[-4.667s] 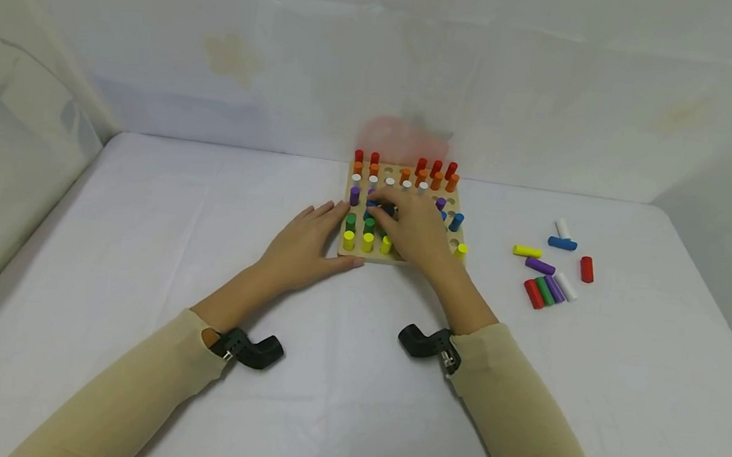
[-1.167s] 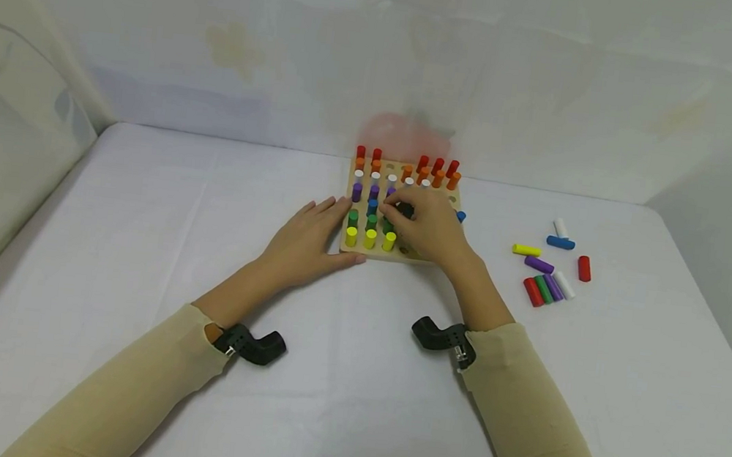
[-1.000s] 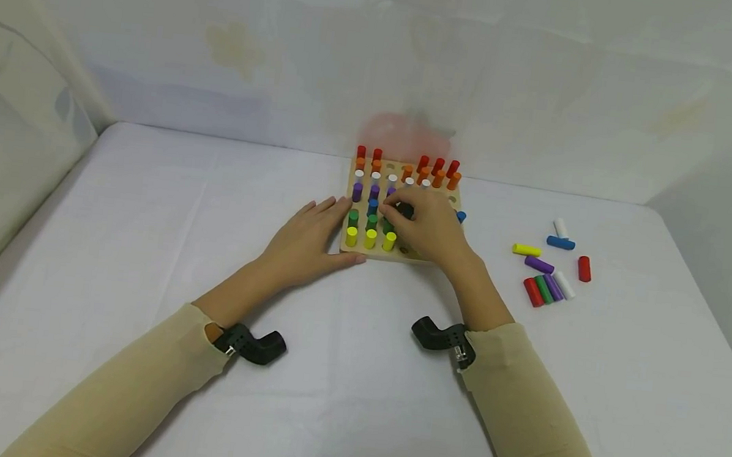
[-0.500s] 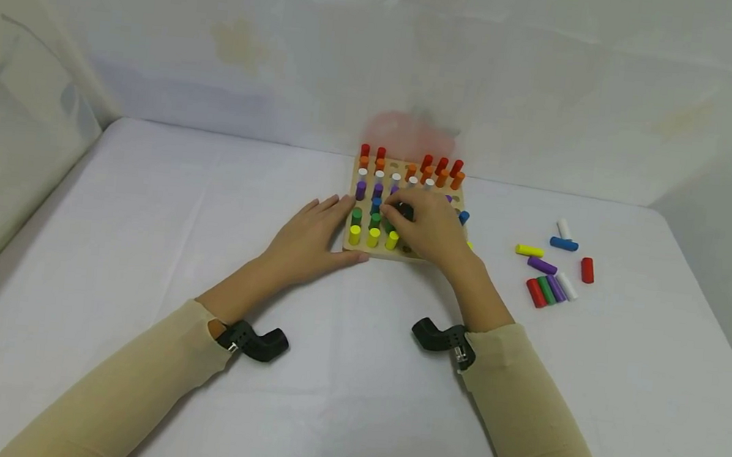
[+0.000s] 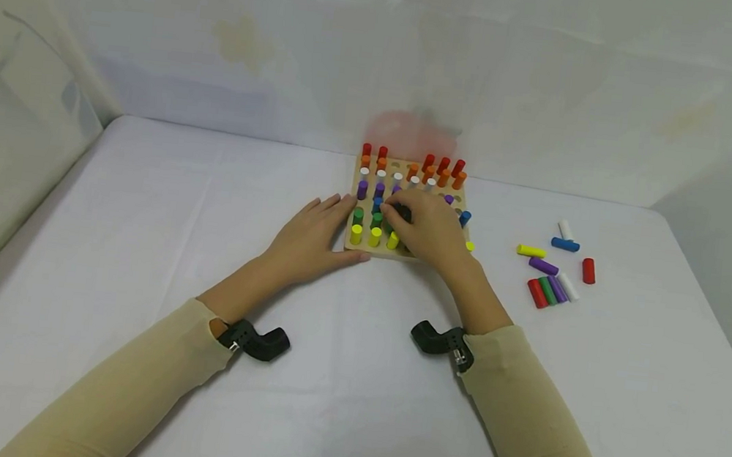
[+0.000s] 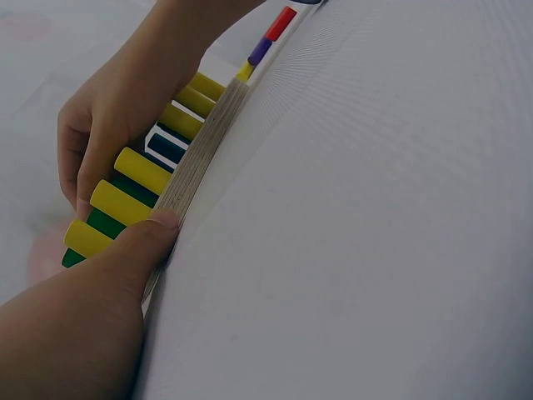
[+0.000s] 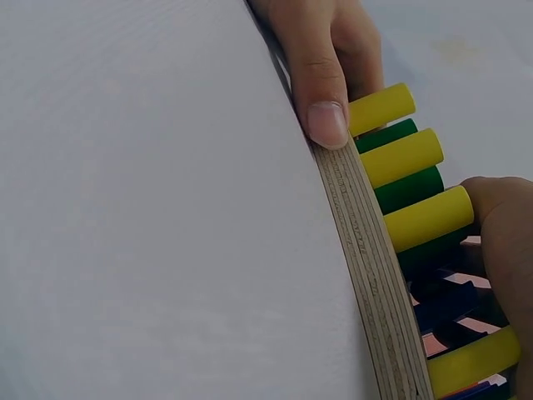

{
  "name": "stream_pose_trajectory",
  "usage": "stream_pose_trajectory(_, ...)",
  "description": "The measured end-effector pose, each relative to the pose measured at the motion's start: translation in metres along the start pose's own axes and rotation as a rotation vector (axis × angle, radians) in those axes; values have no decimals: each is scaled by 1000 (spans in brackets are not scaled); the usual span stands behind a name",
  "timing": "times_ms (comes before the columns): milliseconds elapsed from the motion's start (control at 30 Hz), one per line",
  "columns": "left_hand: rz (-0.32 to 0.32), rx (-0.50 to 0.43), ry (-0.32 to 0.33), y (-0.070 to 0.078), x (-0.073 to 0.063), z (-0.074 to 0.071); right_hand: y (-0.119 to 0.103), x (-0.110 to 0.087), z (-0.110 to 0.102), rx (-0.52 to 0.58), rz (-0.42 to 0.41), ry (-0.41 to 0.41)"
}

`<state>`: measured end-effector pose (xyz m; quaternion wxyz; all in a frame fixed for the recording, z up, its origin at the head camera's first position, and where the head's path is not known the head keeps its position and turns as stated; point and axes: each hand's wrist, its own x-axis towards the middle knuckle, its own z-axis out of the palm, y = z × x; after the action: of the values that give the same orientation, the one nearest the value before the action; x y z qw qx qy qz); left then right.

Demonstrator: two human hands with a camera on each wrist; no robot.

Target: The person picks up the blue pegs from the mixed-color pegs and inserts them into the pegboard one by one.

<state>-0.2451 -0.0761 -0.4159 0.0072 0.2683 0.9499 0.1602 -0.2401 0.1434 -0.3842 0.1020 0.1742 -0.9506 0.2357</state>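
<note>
In the head view a wooden pegboard carries rows of coloured pegs, from red at the back to yellow at the front. My left hand lies at its left side, fingers along that edge; the thumb presses the front edge, also plain in the right wrist view. Over the middle of the board, my right hand has thumb and index finger pinched together beside a blue peg, in the blue row. The peg between these fingertips is mostly hidden. Yellow pegs and green pegs stand upright below the hands.
Loose pegs lie on the white table right of the board: a blue one, a yellow one, a single red one and several more, some side by side. A pale cloth wall rises behind.
Since the oldest frame, my right hand has shifted right by about one column, uncovering a blue and a purple peg. Over the last second it has hardly moved. My left hand stays at the board.
</note>
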Motion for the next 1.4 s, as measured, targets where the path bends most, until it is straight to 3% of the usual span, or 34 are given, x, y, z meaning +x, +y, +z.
stream_pose_trajectory(300, -4, 7, -19, 1, 0, -3, -1, 0, -1, -26, -16, 5)
stream_pose_trajectory(700, 2, 6, -19, 2, -2, -6, -4, 2, 0, -42, 29, 13)
stream_pose_trajectory(1400, -9, 8, -14, -4, -3, -7, -10, 4, 3, -119, -5, 23)
